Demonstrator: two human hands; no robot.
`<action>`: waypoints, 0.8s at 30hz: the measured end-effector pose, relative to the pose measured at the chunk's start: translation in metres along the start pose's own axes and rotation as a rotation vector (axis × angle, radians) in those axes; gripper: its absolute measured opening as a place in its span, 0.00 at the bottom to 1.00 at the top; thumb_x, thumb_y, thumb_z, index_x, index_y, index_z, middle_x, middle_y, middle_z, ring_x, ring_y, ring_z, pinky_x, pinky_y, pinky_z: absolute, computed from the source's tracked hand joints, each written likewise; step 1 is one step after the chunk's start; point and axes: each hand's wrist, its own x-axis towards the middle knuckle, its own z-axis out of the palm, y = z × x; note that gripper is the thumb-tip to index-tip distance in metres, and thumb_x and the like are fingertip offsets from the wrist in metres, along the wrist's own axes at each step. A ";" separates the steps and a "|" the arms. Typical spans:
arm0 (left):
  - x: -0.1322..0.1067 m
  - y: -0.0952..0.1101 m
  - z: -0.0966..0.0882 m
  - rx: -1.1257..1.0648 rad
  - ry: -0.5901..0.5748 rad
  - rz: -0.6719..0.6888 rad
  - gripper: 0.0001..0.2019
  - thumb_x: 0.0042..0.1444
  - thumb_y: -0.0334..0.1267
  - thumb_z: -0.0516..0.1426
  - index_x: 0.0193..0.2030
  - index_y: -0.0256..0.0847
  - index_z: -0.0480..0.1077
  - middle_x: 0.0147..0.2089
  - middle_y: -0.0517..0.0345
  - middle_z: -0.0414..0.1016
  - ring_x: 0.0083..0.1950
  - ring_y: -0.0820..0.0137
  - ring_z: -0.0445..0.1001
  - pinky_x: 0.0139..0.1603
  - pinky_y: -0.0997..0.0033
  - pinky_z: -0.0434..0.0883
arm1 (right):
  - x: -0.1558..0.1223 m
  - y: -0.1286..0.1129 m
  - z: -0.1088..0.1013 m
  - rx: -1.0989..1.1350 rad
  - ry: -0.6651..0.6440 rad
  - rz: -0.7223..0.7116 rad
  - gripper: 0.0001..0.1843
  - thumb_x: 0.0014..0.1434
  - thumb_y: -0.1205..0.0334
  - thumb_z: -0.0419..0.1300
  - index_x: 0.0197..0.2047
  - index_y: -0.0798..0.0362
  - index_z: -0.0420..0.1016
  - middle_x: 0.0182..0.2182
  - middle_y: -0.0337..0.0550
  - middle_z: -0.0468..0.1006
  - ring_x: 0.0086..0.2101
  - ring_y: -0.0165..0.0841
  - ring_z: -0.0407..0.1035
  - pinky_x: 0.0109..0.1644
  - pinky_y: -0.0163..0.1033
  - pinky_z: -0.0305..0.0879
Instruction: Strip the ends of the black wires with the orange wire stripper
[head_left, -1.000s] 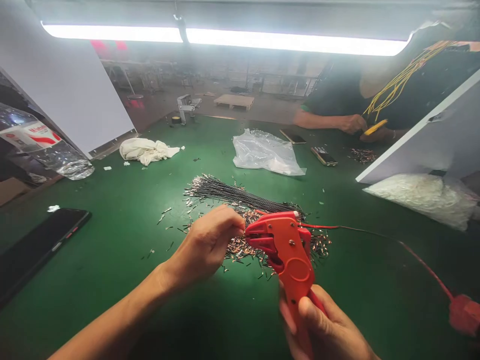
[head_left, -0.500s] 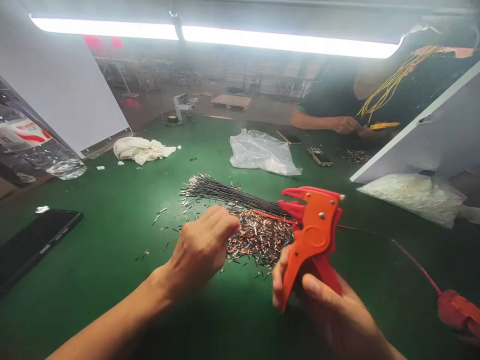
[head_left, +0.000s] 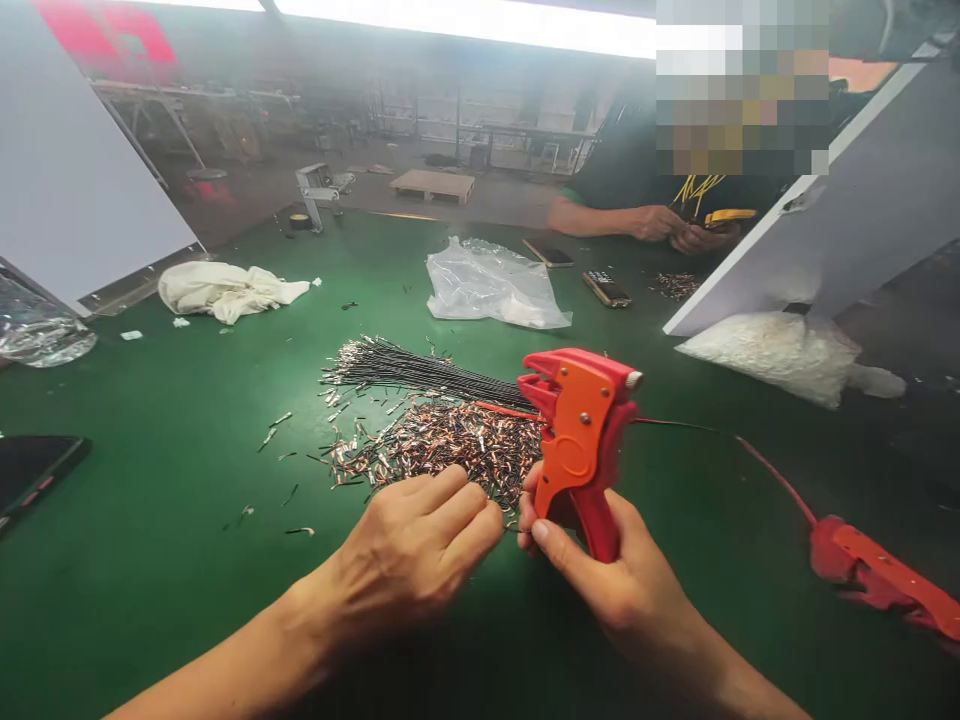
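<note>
Left hand (head_left: 427, 540) knuckles-up, fingers curled; right hand (head_left: 604, 575) in a grip, thumb toward the left.

On my feed, the left hand (head_left: 427, 540) now sits lower and nearer the right hand (head_left: 611, 580). The orange wire stripper (head_left: 583, 425) has come clear of the left hand, and my view tilts further down.

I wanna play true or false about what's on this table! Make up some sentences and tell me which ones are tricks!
1. The right hand is holding a red and orange tool. True.
2. Both hands grip that tool. False: the left hand is curled, apart from it.
3. The black wire bundle lies beyond the pile of little bits. True.
4. A clear plastic bag lies on the green table. True.
5. A blue bucket stands left of the bag. False: a white cloth lies there.
</note>
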 end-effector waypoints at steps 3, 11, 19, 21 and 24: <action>-0.003 0.000 0.003 -0.015 -0.016 -0.025 0.13 0.65 0.26 0.44 0.32 0.37 0.63 0.26 0.59 0.62 0.29 0.70 0.56 0.27 0.69 0.54 | -0.001 0.003 0.000 -0.028 -0.047 0.021 0.03 0.59 0.66 0.56 0.38 0.52 0.68 0.30 0.39 0.70 0.30 0.32 0.65 0.36 0.39 0.65; -0.004 0.002 0.005 0.024 -0.066 -0.015 0.13 0.65 0.27 0.43 0.32 0.39 0.63 0.26 0.60 0.63 0.28 0.69 0.57 0.30 0.67 0.53 | 0.000 0.005 -0.004 0.030 -0.219 0.063 0.03 0.61 0.65 0.56 0.40 0.52 0.66 0.31 0.38 0.67 0.30 0.31 0.59 0.36 0.38 0.61; -0.004 0.001 0.005 -0.040 -0.051 -0.034 0.13 0.65 0.25 0.43 0.32 0.39 0.62 0.26 0.60 0.63 0.29 0.69 0.57 0.35 0.67 0.56 | 0.006 -0.006 -0.001 0.281 -0.298 0.272 0.17 0.52 0.53 0.64 0.37 0.53 0.64 0.24 0.33 0.63 0.24 0.28 0.57 0.30 0.36 0.57; -0.004 0.002 0.005 -0.025 -0.048 -0.020 0.13 0.65 0.26 0.43 0.33 0.39 0.63 0.26 0.60 0.63 0.29 0.69 0.58 0.36 0.67 0.57 | 0.006 -0.007 -0.001 0.259 -0.272 0.284 0.16 0.52 0.55 0.64 0.37 0.53 0.63 0.23 0.32 0.61 0.24 0.28 0.56 0.29 0.36 0.56; -0.004 0.003 0.005 0.018 -0.042 -0.009 0.13 0.65 0.26 0.43 0.33 0.39 0.64 0.27 0.60 0.66 0.30 0.69 0.60 0.40 0.66 0.58 | 0.007 -0.004 -0.001 0.186 -0.210 0.266 0.12 0.53 0.58 0.61 0.37 0.53 0.63 0.25 0.33 0.61 0.25 0.28 0.55 0.30 0.36 0.55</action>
